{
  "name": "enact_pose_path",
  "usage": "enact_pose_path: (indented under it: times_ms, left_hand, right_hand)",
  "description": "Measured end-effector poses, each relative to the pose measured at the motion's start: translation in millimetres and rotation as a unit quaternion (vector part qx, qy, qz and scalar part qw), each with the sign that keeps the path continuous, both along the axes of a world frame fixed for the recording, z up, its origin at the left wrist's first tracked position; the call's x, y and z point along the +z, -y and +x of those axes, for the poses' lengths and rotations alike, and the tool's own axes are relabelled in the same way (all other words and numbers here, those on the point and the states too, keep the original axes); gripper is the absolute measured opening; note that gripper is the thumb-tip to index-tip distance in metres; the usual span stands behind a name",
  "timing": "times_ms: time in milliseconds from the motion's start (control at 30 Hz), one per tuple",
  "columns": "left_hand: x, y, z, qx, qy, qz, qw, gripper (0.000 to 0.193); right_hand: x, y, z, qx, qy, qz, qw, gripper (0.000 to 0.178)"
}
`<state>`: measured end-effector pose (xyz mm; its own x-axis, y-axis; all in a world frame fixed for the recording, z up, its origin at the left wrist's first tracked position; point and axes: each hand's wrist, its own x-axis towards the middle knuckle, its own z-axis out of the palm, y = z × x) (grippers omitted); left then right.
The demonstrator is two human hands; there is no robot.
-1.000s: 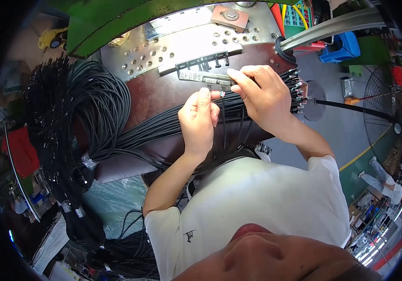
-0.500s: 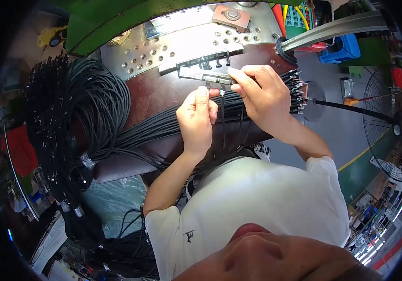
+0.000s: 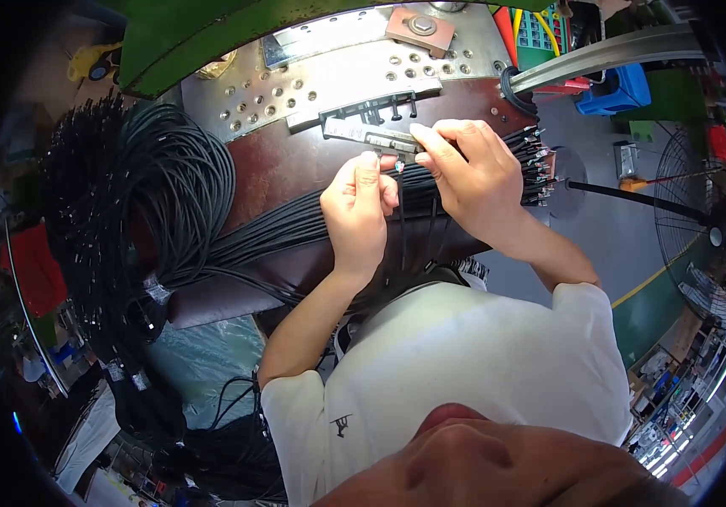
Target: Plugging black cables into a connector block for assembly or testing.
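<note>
My left hand (image 3: 356, 207) is closed in a pinch over the bench, with whatever lies between thumb and forefinger too small to make out. At its forefinger tip is the stripped end of a black cable (image 3: 403, 211), with small coloured wires showing. My right hand (image 3: 477, 177) pinches the right end of a narrow, dark slotted strip (image 3: 391, 139); its fingertips partly hide that end. A pale label-like surface (image 3: 344, 128) lies along the strip's left part. Just beyond stands a black pronged fixture (image 3: 371, 111).
Many black cables (image 3: 274, 232) run across the dark red bench (image 3: 266, 169), with a large coil (image 3: 181, 165) at left. A perforated metal plate (image 3: 270, 97) lies behind, under a green machine frame (image 3: 202, 38). A fan (image 3: 709, 228) and blue stool (image 3: 621, 89) stand at right.
My left hand has shifted very slightly right, and the small dark piece seen above its fingertips is no longer visible there. My right hand has moved hardly at all.
</note>
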<state>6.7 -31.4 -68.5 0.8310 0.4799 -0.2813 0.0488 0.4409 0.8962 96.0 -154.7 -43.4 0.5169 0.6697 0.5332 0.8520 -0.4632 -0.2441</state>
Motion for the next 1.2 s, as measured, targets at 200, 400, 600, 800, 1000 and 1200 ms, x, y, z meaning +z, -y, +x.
enact_pose_path:
  times_ms: [200,400,600,800,1000,1200]
  left_hand:
    - [-3.4,-16.7,11.0,-0.037,0.017,0.015,0.999,0.027]
    - [28.1,-43.0,26.1,-0.328,-0.029,-0.234,0.915,0.043]
    - [24.3,-101.6,104.6,-0.203,-0.059,-0.022,0.977,0.029]
    - [-6.8,-128.0,133.7,-0.204,-0.001,-0.204,0.958,0.019]
    - [-17.7,-134.8,149.6,-0.264,0.037,0.548,0.793,0.037]
    - [-28.8,-146.4,145.6,-0.214,0.022,0.642,0.736,0.037]
  right_hand:
    - [3.7,-8.2,12.9,0.002,-0.057,-0.003,0.998,0.025]
    - [-13.6,-54.9,98.0,0.101,-0.066,0.014,0.993,0.025]
    - [-45.2,-103.6,186.0,0.114,0.061,-0.022,0.991,0.027]
    - [-50.2,-84.8,206.4,0.106,0.064,-0.056,0.991,0.026]
    - [-56.4,-93.6,222.1,0.087,0.07,-0.099,0.989,0.026]
    - [-55.9,-104.1,218.9,0.095,0.073,-0.117,0.986,0.026]
